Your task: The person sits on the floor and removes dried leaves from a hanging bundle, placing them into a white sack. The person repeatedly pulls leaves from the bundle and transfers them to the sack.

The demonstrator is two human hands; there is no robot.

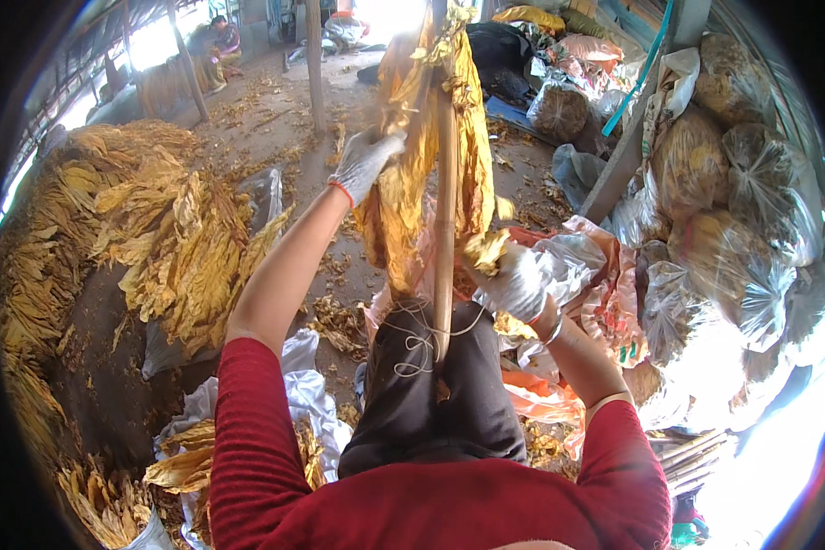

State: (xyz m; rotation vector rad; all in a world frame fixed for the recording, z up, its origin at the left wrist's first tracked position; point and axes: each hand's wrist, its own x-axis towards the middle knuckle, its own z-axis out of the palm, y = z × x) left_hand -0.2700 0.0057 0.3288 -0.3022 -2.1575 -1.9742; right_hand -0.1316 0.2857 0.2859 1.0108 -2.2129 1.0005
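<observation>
A wooden stick point(445, 206) stands between my knees and slopes away from me, with dried yellow-brown leaves point(402, 213) hanging along both sides. My left hand point(368, 161), in a pale knit glove, is at the leaves left of the stick; its fingertips are blurred, and its grip is unclear. To the right of the stick, my gloved right hand point(515, 278) holds a crumpled piece of yellow leaf point(487, 251), blurred by motion. Thin string point(412, 344) lies looped over my dark trousers around the stick's lower end.
Large piles of dried leaves point(185, 254) lie at left. Stuffed clear plastic bags point(694, 165) are stacked at right beside a slanted post point(622, 158). Orange and white sacks point(612, 289) lie near my right hand. A person point(225, 48) crouches at the far left.
</observation>
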